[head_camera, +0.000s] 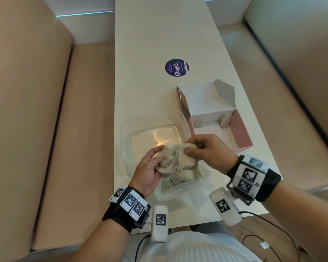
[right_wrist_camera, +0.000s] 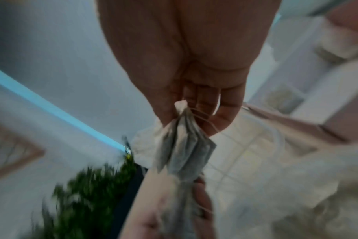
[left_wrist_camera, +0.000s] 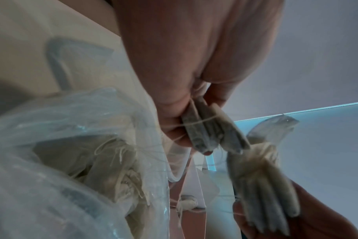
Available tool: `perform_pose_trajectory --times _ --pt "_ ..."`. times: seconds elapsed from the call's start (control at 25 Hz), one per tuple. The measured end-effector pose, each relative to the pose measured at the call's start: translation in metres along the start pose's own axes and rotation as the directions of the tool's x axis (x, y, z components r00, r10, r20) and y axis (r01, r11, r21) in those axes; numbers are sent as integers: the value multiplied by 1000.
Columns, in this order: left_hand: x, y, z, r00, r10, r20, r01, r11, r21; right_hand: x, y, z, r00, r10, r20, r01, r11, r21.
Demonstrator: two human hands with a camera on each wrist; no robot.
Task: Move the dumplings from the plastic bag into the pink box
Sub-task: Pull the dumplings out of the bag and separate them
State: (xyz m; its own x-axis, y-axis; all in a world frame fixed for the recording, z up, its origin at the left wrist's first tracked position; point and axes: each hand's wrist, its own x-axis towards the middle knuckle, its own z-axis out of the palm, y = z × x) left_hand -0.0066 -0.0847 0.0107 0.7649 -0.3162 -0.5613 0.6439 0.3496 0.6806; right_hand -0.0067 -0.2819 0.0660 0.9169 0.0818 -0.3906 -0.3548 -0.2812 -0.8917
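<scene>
I judge us early on: two dumplings (head_camera: 224, 120) sit in the pink box (head_camera: 240, 129), while my left hand (head_camera: 150, 171) and right hand (head_camera: 208, 152) both pinch tied dumplings above the plastic bag (head_camera: 178, 184), which holds more.

- Two bare hands: left hand (head_camera: 148, 172), right hand (head_camera: 209, 151)
- One open pink cardboard box (head_camera: 241, 132)
- Two pale dumplings inside it (head_camera: 225, 120)
- One clear plastic bag (head_camera: 175, 188)
- One clear square plastic container (head_camera: 129, 133)
- One round purple sticker (head_camera: 176, 67)

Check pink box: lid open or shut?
Open. The pink box has its lid folded back on the table; two dumplings visible inside.
</scene>
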Motion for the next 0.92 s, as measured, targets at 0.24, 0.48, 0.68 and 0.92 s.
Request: perform_pose_trajectory --times 0.24,0.48,0.68,0.92 --pt "5 0 7 988 132 -78 -117 978 171 6 -2 1 921 344 183 -370 630 683" --pt "9 2 16 987 150 -50 -136 968 211 11 11 17 892 418 173 -413 595 690" --pt "12 -4 10 976 215 -44 -179 897 404 5 14 22 931 336 141 -357 762 540" --pt "17 5 -1 975 205 -80 -116 787 605 -1 5 5 996 41 76 -41 999 7"
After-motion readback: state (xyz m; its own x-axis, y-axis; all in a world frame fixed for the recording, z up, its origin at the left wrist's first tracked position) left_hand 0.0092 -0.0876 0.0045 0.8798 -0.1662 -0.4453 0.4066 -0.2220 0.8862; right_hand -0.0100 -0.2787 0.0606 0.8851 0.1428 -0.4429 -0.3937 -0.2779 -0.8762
